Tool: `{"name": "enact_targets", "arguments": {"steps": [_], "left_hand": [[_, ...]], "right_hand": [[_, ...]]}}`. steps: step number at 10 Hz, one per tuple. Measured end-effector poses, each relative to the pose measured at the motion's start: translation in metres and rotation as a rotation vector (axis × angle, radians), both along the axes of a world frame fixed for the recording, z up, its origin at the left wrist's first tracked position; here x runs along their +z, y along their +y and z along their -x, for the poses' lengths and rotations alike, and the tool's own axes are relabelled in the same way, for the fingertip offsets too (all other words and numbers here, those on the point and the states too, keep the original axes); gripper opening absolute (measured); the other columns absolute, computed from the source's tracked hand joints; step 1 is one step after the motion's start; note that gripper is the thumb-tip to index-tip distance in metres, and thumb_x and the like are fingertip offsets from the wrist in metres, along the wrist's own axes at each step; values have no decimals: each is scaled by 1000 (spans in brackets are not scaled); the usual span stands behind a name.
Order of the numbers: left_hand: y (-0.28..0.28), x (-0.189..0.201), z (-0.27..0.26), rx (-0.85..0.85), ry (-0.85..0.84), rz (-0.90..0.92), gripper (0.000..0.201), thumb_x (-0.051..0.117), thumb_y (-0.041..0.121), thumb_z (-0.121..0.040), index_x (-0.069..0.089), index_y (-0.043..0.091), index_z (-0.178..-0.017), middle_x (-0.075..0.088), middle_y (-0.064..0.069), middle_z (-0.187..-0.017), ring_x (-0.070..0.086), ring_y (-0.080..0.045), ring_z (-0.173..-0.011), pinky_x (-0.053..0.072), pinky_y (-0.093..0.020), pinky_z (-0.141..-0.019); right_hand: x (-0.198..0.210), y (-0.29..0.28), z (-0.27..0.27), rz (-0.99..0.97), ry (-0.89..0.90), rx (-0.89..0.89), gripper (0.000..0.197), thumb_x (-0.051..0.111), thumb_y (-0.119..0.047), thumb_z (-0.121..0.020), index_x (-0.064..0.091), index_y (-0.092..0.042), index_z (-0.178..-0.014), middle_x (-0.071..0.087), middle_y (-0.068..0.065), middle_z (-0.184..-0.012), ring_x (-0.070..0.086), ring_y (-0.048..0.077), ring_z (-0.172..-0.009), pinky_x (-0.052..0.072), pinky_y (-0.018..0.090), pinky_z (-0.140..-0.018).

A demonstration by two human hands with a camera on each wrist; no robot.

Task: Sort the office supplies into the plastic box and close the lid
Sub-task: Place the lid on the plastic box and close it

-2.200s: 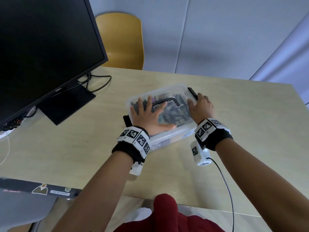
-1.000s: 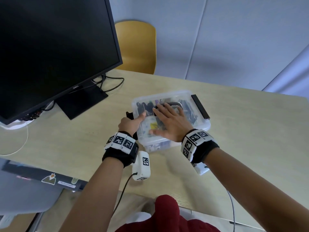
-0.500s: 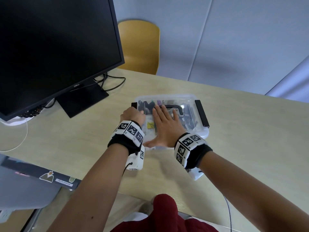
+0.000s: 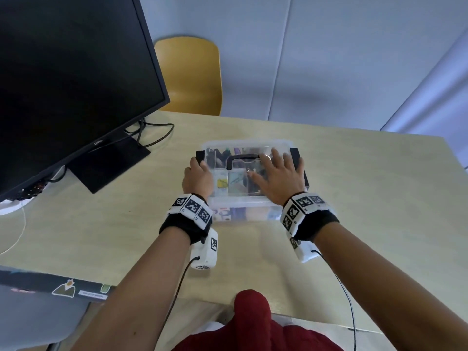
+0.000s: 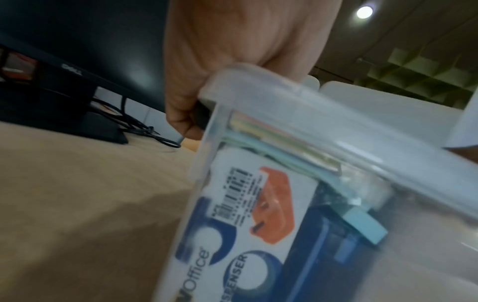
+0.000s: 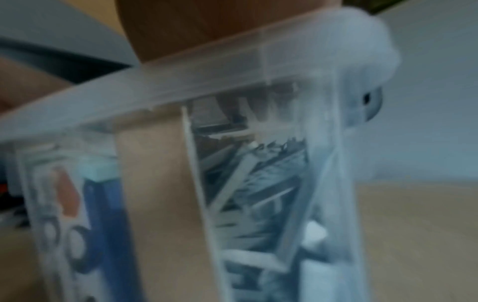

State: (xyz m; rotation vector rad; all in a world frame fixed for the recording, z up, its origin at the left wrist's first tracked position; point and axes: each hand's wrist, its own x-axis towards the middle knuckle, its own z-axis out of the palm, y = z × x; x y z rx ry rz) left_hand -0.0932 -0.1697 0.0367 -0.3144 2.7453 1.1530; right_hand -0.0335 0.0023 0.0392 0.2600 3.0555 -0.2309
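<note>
A black monitor (image 4: 65, 79) (screen dark) stands on the wooden table (image 4: 367, 198), a yellow chair (image 4: 192, 74) behind.

Left hand (image 4: 197, 179) curled, seemingly pinching something; right hand (image 4: 279, 176) flat, fingers spread; both forearms extended forward.

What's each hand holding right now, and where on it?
Left hand grips the black latch at the plastic box's left end. Right hand holds nothing, flat on the lid.

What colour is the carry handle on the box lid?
Black; the handle shows best in the head view.
</note>
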Motion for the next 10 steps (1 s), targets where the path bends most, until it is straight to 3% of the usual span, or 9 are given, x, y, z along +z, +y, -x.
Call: {"name": "enact_targets", "arguments": {"steps": [1, 2, 3, 4, 5, 6, 7, 9, 10], "left_hand": [[10, -2, 3, -86, 60, 63, 40, 22, 23, -103, 36, 2, -134, 50, -25, -127, 50, -40, -113, 37, -40, -86], [22, -3, 2, -200, 157, 201, 43, 25, 27, -102, 32, 5, -138, 43, -19, -136, 42, -35, -122, 35, -43, -93], [33, -8, -6, -404, 328, 400, 47, 26, 32, -101, 25, 19, -146, 25, -4, -152, 25, -22, -138, 21, -47, -109], [38, -14, -10, -580, 458, 511, 45, 27, 31, -99, 31, 21, -142, 28, -2, -152, 20, -20, -141, 23, -46, -108], [40, -15, -12, -602, 408, 551, 48, 26, 31, -99, 26, 20, -145, 25, -4, -153, 12, -22, -143, 22, -47, -109], [43, -13, -17, -591, 337, 532, 50, 23, 30, -100, 20, 22, -148, 19, -4, -155, 5, -22, -145, 15, -49, -114], [44, -11, -19, -577, 351, 503, 49, 25, 30, -99, 22, 23, -148, 21, -3, -155, 5, -22, -145, 17, -47, -113], [43, -4, -22, -617, 253, 537, 47, 27, 28, -99, 26, 22, -146, 25, -4, -153, 8, -23, -144, 22, -48, -110], [51, 28, -3, -655, 51, 523, 35, 33, 24, -97, 48, 12, -127, 46, -12, -136, 38, -30, -129, 36, -41, -96]], "right_hand": [[-2, -3, -9, 30, 35, -75, 62, 21, -57, -94, 14, -25, -147, 6, 4, -157, 7, 29, -144, 3, 53, -114], [-7, 2, -17, 39, 106, -134, 57, 25, -51, -95, 24, -23, -145, 16, 4, -155, 14, 28, -142, 5, 51, -114], [-10, 8, -24, 73, 242, -157, 52, 22, -39, -92, 45, -17, -132, 40, 4, -144, 32, 27, -135, 23, 45, -113], [-10, 10, -28, 118, 336, -209, 58, 18, -33, -82, 56, -14, -121, 53, 1, -133, 43, 26, -128, 40, 40, -101], [-7, 8, -28, 70, 291, -195, 60, 16, -33, -85, 50, -13, -129, 48, 3, -139, 40, 29, -131, 36, 40, -103], [-11, 10, -25, 62, 153, -204, 51, 27, -30, -96, 29, -17, -144, 27, 1, -153, 22, 30, -141, 18, 40, -115], [-10, 13, -24, 69, 88, -197, 52, 26, -30, -97, 19, -18, -147, 17, -1, -156, 14, 29, -143, 11, 39, -118], [-4, 10, -24, 110, -5, -203, 52, 26, -27, -96, 18, -17, -147, 15, -1, -156, 12, 30, -143, 12, 43, -117], [17, 18, -10, 191, -123, -208, 44, 35, -21, -94, 37, -11, -136, 36, 8, -144, 34, 32, -131, 31, 42, -105]]}}
